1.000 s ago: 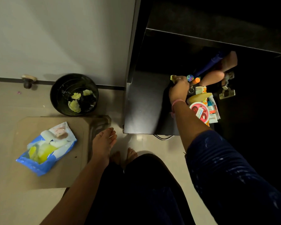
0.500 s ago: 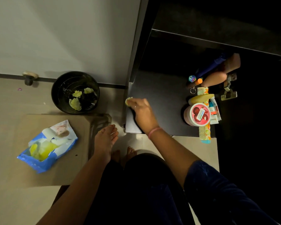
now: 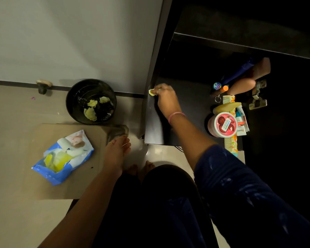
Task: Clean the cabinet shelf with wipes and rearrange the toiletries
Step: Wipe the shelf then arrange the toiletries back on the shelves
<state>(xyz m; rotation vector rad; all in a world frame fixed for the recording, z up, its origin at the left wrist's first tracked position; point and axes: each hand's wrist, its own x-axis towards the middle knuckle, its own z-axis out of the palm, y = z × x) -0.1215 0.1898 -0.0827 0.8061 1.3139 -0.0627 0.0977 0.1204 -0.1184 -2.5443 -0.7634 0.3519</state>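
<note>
I'm mid-wipe: right hand (image 3: 166, 99) pinches yellow wipe (image 3: 152, 92) at the cabinet shelf (image 3: 191, 111) left edge, left hand (image 3: 117, 152) flat on cardboard (image 3: 25, 158); next, sweep toward toiletries (image 3: 227, 113).

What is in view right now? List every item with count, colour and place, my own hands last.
shelf: one, black, inside the open cabinet.
wipe: one, yellow, at the shelf's left edge, pinched in the right hand.
toiletries: one cluster, mixed colours, along the shelf's right side.
jar: one, pink with a red lid, front of that cluster.
bin: one, black, on the floor by the wall, with yellow used wipes inside.
wipes pack: one, blue and white, open on a brown mat.
right hand: on the shelf, gripping the wipe.
left hand: rests flat on the mat.
</note>
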